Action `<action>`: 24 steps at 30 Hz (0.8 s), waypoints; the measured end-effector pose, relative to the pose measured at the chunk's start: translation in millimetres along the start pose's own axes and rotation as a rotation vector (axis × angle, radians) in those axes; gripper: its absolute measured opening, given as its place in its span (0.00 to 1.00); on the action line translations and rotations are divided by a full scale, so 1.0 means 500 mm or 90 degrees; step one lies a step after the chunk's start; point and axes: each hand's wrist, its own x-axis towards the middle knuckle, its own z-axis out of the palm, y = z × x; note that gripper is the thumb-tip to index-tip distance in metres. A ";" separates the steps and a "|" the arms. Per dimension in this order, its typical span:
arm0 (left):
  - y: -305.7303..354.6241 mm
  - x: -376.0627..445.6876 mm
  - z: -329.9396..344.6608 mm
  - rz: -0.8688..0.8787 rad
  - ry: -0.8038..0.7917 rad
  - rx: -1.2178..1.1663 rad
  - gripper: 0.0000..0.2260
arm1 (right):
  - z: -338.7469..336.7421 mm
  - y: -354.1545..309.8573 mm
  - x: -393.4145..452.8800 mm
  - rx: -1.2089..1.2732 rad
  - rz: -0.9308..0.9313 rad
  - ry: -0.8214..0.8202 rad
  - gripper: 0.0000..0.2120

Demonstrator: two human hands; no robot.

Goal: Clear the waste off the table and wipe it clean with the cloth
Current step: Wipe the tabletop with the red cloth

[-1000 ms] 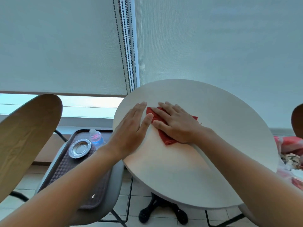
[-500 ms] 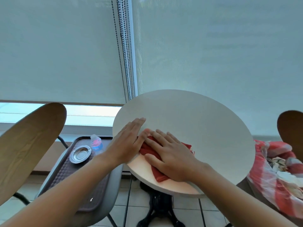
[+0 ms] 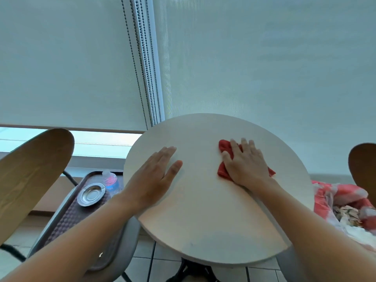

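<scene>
Now right hand point(image 3: 247, 162) presses cloth point(image 3: 223, 146) flat on table point(image 3: 203, 210).

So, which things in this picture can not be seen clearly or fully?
- Red cloth, head view: mostly covered by the right hand; its full shape is hidden.
- Bottle on the tray: partly behind the table edge; label too blurred to read.
- Red and white bag: cut off by the right edge; contents blurred.
- Table base: mostly hidden under the tabletop.
- Left hand covers part of the table surface.
</scene>
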 end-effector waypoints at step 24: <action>-0.017 -0.013 -0.010 -0.042 0.123 -0.127 0.21 | 0.027 -0.145 -0.024 -0.025 -0.537 -0.089 0.28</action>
